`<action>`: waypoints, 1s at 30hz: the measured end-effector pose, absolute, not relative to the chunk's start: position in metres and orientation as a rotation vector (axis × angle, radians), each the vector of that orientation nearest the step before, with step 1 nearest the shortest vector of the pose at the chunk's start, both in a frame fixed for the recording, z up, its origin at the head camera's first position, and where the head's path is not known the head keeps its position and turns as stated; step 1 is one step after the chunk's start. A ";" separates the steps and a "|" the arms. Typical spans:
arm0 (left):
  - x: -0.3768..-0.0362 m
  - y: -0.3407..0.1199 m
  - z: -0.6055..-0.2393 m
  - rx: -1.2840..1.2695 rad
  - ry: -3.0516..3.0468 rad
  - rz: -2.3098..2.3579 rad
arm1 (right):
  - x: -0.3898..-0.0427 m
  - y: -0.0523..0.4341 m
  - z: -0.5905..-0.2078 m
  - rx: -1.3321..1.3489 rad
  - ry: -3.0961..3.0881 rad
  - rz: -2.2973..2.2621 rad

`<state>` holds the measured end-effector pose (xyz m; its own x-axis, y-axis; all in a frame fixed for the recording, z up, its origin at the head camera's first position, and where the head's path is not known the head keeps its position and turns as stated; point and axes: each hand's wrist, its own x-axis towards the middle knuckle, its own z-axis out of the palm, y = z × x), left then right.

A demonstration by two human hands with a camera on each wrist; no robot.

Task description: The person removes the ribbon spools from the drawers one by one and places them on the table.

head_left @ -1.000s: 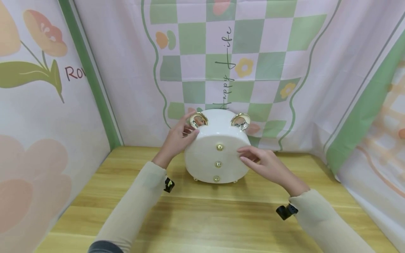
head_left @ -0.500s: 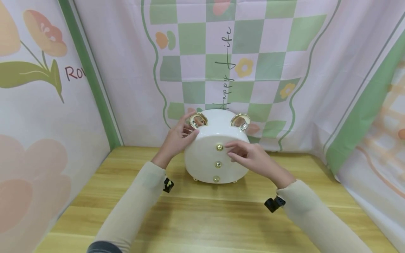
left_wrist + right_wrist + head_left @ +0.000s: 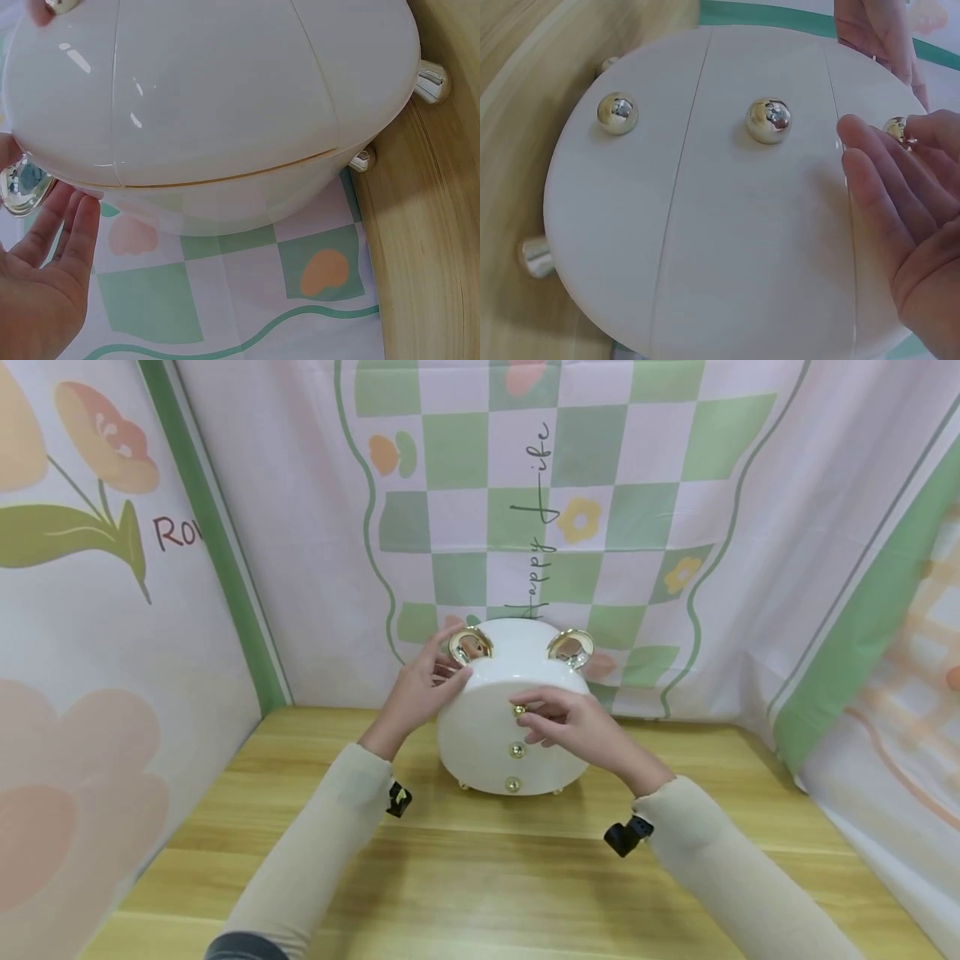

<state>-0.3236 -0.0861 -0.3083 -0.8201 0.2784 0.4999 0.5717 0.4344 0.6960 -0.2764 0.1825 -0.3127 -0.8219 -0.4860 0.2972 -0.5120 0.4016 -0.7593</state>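
A white rounded box (image 3: 480, 735) with two gold ring ears (image 3: 570, 647) stands on small gold feet (image 3: 431, 79) at the back of the wooden table (image 3: 480, 877). Three gold knobs run down its front. My right hand (image 3: 577, 727) pinches the top knob (image 3: 896, 129) between thumb and forefinger. The middle knob (image 3: 769, 120) and bottom knob (image 3: 617, 112) are free. My left hand (image 3: 420, 689) rests against the box's upper left side beside the left ear (image 3: 470, 645). Its fingers (image 3: 71, 232) lie straight along the box's back.
Printed fabric walls close in the table on the left (image 3: 112, 652), back (image 3: 525, 527) and right (image 3: 862, 652). The box stands close to the back cloth. Bare tabletop stretches in front of the box, under both sleeved forearms.
My right hand has moved left across the box front, from its right edge to the top knob, and its fingers have closed on the knob. The left hand and box have stayed put.
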 end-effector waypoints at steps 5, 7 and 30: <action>-0.323 -0.086 -0.308 -0.731 -2.376 -1.339 | -0.274 0.181 -0.311 0.888 -2.602 1.498; -0.323 -0.086 -0.308 -0.736 -2.371 -1.344 | -0.274 0.181 -0.311 0.889 -2.595 1.503; -0.323 -0.087 -0.306 -0.739 -2.390 -1.351 | -0.245 0.179 -0.316 0.952 -2.512 1.630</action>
